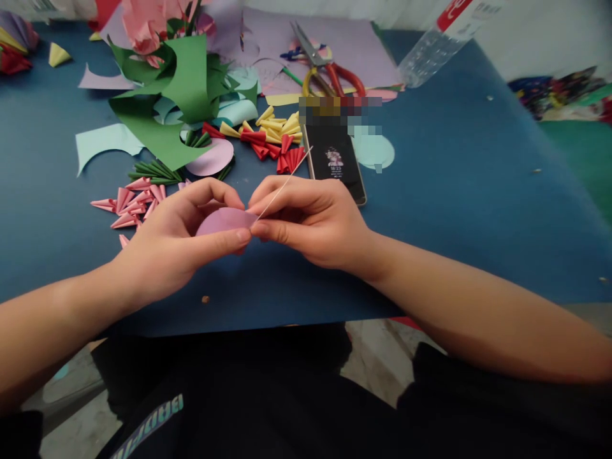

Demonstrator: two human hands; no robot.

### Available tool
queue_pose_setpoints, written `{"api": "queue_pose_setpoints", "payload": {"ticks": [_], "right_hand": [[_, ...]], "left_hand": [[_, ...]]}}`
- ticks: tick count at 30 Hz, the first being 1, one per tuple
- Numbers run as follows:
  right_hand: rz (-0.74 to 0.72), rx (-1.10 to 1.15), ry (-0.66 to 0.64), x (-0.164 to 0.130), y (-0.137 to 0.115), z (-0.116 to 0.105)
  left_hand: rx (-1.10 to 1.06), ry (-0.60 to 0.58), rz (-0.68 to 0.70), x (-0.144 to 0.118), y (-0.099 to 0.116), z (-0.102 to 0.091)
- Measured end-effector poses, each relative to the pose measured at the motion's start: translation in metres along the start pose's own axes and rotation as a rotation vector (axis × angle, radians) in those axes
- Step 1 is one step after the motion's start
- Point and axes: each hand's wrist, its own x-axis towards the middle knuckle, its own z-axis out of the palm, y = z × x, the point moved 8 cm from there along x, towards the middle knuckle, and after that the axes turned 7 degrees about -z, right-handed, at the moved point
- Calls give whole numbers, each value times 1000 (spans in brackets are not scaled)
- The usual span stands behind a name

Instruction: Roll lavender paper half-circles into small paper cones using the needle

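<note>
paper (224, 220), purple and curved, sits between both hands above the blue surface (444, 197). fingers of the left hand (169, 239) pinch its edge; those of the right hand (320, 220) are closed on a thin stick (291, 180) at the paper's end. the step in hand looks like rolling paper around the stick; the next move seems to call for a light, steady pinch. pink cones (136, 207) lie beside the left hand.
</note>
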Motion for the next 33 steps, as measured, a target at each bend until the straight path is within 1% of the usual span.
{"api": "queue_pose_setpoints", "payload": {"ticks": [3,6,10,12,14,16,18,20,26,29,31,33], "right_hand": [[-32,-33,2,1,-4,0],[21,-91,26,1,-3,-1],[112,-86,99,-1,-1,-2],[126,-87,125,-2,0,-3],[95,-100,131,-2,-1,-3],[12,-127,112,-1,-5,-2],[-83,-177,82,0,-10,-1],[-145,-233,58,1,-13,-1],[-195,-322,44,0,-20,-1],[-152,-371,70,0,-21,-2],[-64,-418,86,0,-17,-3],[18,-455,101,-1,-14,-4]], "left_hand": [[58,21,24,0,2,-1],[187,75,59,-1,6,-5],[392,185,93,-6,9,-10],[448,236,104,-8,10,-12],[480,260,93,-8,11,-13],[482,244,62,-8,10,-11],[448,195,30,-6,10,-7],[410,148,13,-4,10,-5],[395,109,37,-3,12,-4],[425,166,67,-4,11,-6],[476,216,111,-5,12,-7],[519,227,141,-5,13,-7]]}}
